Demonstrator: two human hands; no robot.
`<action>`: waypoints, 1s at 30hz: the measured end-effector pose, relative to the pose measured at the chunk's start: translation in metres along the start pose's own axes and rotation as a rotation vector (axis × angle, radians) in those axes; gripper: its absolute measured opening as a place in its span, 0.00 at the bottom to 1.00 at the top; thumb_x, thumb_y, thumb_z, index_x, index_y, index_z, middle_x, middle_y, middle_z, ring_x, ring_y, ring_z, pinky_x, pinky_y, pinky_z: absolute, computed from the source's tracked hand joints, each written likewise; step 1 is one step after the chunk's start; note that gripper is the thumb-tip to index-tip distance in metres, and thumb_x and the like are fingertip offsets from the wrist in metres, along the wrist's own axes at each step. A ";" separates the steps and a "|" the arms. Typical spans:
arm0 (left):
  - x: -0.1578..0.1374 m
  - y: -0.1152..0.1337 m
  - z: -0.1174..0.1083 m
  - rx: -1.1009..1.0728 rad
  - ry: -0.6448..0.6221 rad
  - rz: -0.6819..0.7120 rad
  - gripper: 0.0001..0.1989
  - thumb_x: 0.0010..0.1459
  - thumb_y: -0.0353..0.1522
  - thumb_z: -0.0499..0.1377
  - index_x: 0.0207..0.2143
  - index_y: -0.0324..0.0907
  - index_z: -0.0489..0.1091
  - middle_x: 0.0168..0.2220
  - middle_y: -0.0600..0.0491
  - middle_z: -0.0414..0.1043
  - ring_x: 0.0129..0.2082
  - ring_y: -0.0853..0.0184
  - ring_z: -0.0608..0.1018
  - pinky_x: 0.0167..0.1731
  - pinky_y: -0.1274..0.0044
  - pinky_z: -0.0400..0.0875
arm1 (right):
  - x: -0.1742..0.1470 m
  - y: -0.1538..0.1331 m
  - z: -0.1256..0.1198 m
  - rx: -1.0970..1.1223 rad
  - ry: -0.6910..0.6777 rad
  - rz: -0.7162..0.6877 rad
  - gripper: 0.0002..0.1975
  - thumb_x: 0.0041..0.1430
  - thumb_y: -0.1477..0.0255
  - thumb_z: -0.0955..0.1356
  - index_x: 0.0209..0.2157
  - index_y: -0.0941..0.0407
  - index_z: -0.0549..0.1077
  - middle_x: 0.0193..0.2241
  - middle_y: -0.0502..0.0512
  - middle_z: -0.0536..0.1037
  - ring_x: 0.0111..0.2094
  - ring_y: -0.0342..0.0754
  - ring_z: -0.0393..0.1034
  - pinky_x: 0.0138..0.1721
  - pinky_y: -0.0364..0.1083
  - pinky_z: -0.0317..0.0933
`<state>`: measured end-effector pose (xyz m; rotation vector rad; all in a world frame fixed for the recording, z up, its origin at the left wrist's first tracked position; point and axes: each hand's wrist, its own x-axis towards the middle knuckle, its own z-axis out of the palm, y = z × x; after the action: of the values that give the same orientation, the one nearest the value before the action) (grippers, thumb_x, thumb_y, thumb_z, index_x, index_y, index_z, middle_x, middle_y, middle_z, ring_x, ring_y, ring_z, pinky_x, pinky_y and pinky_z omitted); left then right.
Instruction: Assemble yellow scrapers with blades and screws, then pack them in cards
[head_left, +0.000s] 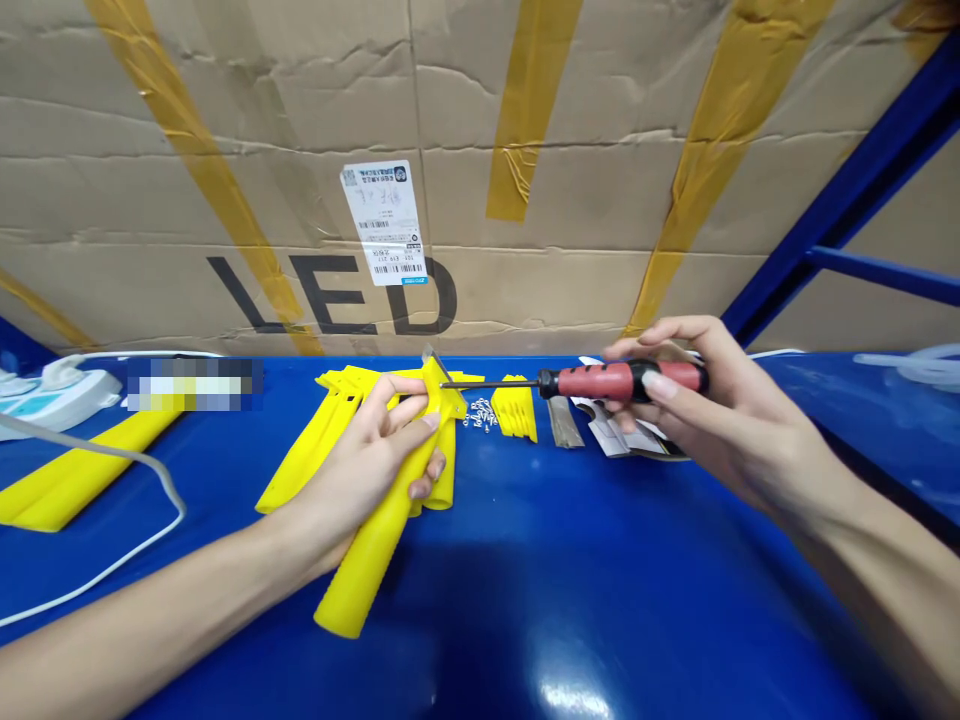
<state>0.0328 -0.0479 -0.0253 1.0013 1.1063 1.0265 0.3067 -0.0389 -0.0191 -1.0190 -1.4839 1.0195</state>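
Note:
My left hand is wrapped round a yellow scraper handle, tilted with its head up and a metal blade showing at the top. In my right hand is a red and black screwdriver, held level. Its thin shaft points left, and the tip meets the scraper's head. Any screw under the tip is too small to make out. Behind my left hand lie several more yellow handles. Small loose screws and nuts are heaped just right of the scraper's head, beside a stack of yellow plastic pieces.
Flat metal blades and crumpled paper lie under the screwdriver. At left are a power strip, a white cable and another yellow handle. A large cardboard box stands behind the blue table. A blue metal frame rises at right.

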 end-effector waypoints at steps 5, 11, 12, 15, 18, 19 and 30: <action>-0.002 0.003 -0.002 0.043 -0.027 0.034 0.10 0.65 0.32 0.60 0.42 0.48 0.58 0.22 0.62 0.66 0.15 0.76 0.66 0.16 0.87 0.60 | 0.000 0.000 -0.001 -0.149 0.107 0.010 0.15 0.64 0.51 0.68 0.38 0.48 0.68 0.18 0.44 0.69 0.15 0.43 0.60 0.18 0.44 0.53; -0.002 0.005 -0.004 0.070 -0.068 0.058 0.10 0.66 0.33 0.59 0.44 0.50 0.58 0.20 0.60 0.70 0.16 0.75 0.67 0.18 0.86 0.61 | 0.001 0.001 -0.001 0.009 0.016 -0.023 0.15 0.59 0.59 0.74 0.41 0.48 0.68 0.29 0.47 0.75 0.22 0.43 0.66 0.23 0.44 0.58; -0.002 0.004 -0.004 0.070 -0.063 0.056 0.10 0.66 0.33 0.59 0.44 0.50 0.58 0.20 0.60 0.70 0.16 0.75 0.67 0.18 0.86 0.62 | 0.001 0.002 0.000 -0.034 0.047 -0.030 0.13 0.63 0.56 0.71 0.39 0.48 0.67 0.21 0.44 0.70 0.18 0.41 0.59 0.19 0.43 0.52; 0.000 0.003 -0.005 0.065 -0.031 0.042 0.12 0.65 0.32 0.60 0.45 0.49 0.58 0.20 0.59 0.70 0.15 0.75 0.67 0.17 0.86 0.61 | 0.001 0.002 0.002 -0.063 0.082 0.027 0.15 0.64 0.53 0.69 0.37 0.49 0.65 0.17 0.43 0.63 0.15 0.41 0.56 0.17 0.43 0.47; 0.002 0.002 -0.006 0.054 -0.019 0.039 0.11 0.65 0.32 0.60 0.44 0.49 0.58 0.20 0.59 0.70 0.15 0.75 0.67 0.17 0.87 0.61 | 0.000 0.001 0.002 0.053 -0.048 0.072 0.17 0.60 0.59 0.74 0.45 0.47 0.66 0.31 0.48 0.74 0.25 0.45 0.69 0.23 0.45 0.60; 0.003 0.001 -0.006 0.052 -0.019 0.041 0.11 0.65 0.31 0.59 0.44 0.49 0.58 0.20 0.59 0.70 0.15 0.75 0.67 0.17 0.87 0.61 | 0.000 0.002 0.002 0.059 -0.070 0.051 0.18 0.60 0.61 0.74 0.46 0.46 0.66 0.32 0.48 0.74 0.25 0.45 0.69 0.23 0.45 0.60; 0.004 0.003 -0.006 0.024 -0.014 0.047 0.10 0.65 0.29 0.57 0.44 0.49 0.58 0.20 0.60 0.70 0.14 0.75 0.66 0.16 0.87 0.61 | 0.002 0.011 -0.003 -0.014 -0.144 -0.042 0.17 0.62 0.60 0.73 0.48 0.45 0.66 0.28 0.48 0.73 0.23 0.46 0.68 0.23 0.47 0.61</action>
<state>0.0266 -0.0425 -0.0239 1.0561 1.0898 1.0443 0.3104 -0.0339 -0.0289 -0.9363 -1.6253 1.0725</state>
